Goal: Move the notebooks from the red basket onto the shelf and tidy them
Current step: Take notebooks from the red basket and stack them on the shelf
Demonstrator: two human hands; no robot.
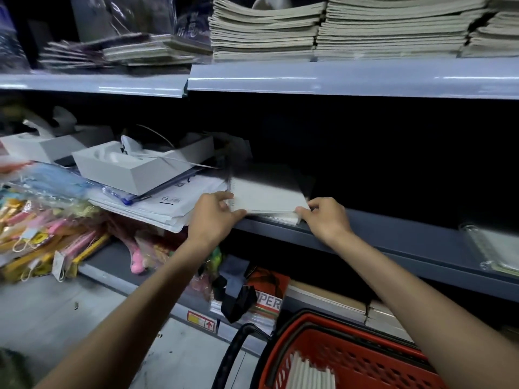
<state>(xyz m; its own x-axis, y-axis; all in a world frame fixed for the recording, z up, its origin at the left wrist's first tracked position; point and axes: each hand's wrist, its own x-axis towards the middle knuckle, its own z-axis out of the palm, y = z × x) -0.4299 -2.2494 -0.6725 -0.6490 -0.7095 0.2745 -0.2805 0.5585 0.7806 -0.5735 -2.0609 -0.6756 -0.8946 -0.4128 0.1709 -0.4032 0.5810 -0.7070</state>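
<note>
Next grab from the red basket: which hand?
Right, probably: the right hand pinches a corner of the shelved notebooks with its forearm over the red basket; the left hand holds their spiral edge, further from it.

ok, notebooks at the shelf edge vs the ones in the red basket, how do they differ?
The shelf notebooks lie flat on the middle shelf; the basket notebooks stand on edge in the red basket. The left hand and right hand grip the shelf notebooks' front corners; nothing touches the basket notebooks. The shelf notebooks show a spiral binding, the basket notebooks only pale edges. Both are pale.
</note>
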